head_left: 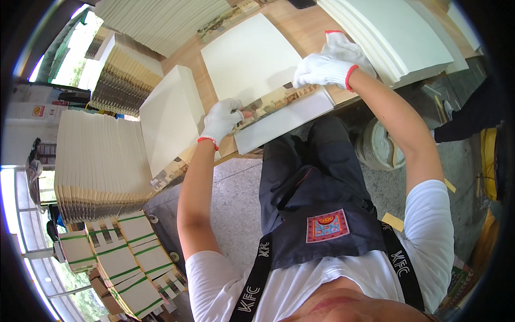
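Observation:
My left hand (pixel 221 121), in a white glove with a red cuff, pinches the left end of a white sheet with a printed picture strip (pixel 276 104) along its edge. A bare fingertip shows at the strip. My right hand (pixel 322 71), gloved the same way, has its fingers curled together at the far right end of the strip. The large white face of a sheet (pixel 252 51) lies just beyond, and a white panel (pixel 284 124) shows on the near side, at the table edge. Another white glove (pixel 347 51) with a red hem lies behind my right hand.
Stacks of white folded sheets stand at the left (pixel 102 161), beside my left hand (pixel 171 118) and at the right (pixel 394 40). Bundles with green straps (pixel 120 257) sit lower left. A whitish bucket (pixel 378 145) stands under the wooden table (pixel 287 24). Someone's dark-clothed leg (pixel 466 118) is at right.

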Demonstrator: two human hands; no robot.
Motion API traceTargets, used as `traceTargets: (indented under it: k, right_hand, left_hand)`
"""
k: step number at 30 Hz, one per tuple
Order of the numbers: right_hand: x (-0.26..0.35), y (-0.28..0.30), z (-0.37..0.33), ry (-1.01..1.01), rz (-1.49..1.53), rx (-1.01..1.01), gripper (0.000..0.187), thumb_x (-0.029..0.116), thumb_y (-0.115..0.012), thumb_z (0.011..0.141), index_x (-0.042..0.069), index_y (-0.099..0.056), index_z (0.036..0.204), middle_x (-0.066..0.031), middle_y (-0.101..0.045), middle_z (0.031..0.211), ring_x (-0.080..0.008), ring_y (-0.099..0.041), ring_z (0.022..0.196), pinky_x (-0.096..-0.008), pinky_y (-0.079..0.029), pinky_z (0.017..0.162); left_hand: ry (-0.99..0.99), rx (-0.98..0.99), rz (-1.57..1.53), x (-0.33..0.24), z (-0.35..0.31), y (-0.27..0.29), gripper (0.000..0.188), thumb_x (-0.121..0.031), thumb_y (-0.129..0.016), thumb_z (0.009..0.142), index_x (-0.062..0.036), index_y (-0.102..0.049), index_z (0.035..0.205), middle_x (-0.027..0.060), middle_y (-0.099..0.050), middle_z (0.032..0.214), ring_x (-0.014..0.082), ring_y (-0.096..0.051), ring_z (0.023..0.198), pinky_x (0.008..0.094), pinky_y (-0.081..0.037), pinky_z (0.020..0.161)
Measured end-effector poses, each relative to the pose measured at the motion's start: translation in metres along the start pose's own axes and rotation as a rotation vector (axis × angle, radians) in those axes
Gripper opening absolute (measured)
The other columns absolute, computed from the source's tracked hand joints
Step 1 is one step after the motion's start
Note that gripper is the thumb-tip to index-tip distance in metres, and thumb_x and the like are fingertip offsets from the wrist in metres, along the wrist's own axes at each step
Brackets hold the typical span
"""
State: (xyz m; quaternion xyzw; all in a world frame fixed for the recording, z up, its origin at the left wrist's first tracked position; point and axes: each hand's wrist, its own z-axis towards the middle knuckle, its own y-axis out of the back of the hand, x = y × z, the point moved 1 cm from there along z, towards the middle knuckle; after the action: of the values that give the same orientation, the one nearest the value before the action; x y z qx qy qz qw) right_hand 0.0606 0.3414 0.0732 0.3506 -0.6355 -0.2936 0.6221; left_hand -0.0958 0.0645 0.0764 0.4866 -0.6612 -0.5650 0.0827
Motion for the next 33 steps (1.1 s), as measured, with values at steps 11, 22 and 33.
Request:
traceTargets:
  k: [11,22,33]
  right_hand:
    - [-0.007,-0.026,-0.002,-0.138,-0.014,-0.17,0.039,0.049,-0.073,0.083,0.011,-0.068,0.088,-0.0082,-0.068,0.087,-0.0279,-0.065,0.083,-0.0428,-0.048,0.073]
    - [-0.013,-0.036,0.001,-0.112,-0.018,-0.229,0.034,0.046,-0.07,0.087,0.012,-0.066,0.089,-0.0057,-0.067,0.089,-0.0253,-0.064,0.084,-0.0392,-0.049,0.074]
    - [-0.017,-0.038,-0.001,-0.055,0.075,-0.296,0.034,0.044,-0.076,0.082,0.011,-0.068,0.088,-0.0097,-0.07,0.09,-0.0277,-0.068,0.083,-0.0403,-0.05,0.072]
  left_hand:
    - [0.054,-0.038,-0.129,0.016,0.006,-0.012,0.025,-0.028,-0.08,0.082,-0.0053,-0.074,0.09,0.0026,-0.065,0.068,0.0089,-0.057,0.062,0.0298,-0.046,0.06]
    - [0.067,-0.032,0.002,-0.005,-0.003,-0.003,0.029,-0.033,-0.078,0.085,-0.0055,-0.071,0.089,0.0024,-0.067,0.071,0.01,-0.058,0.065,0.0304,-0.046,0.063]
    - [-0.55,0.272,0.724,-0.051,0.046,0.03,0.091,-0.034,-0.086,0.072,-0.0349,-0.038,0.15,0.0098,-0.049,0.137,0.0347,-0.062,0.112,0.0447,-0.051,0.093]
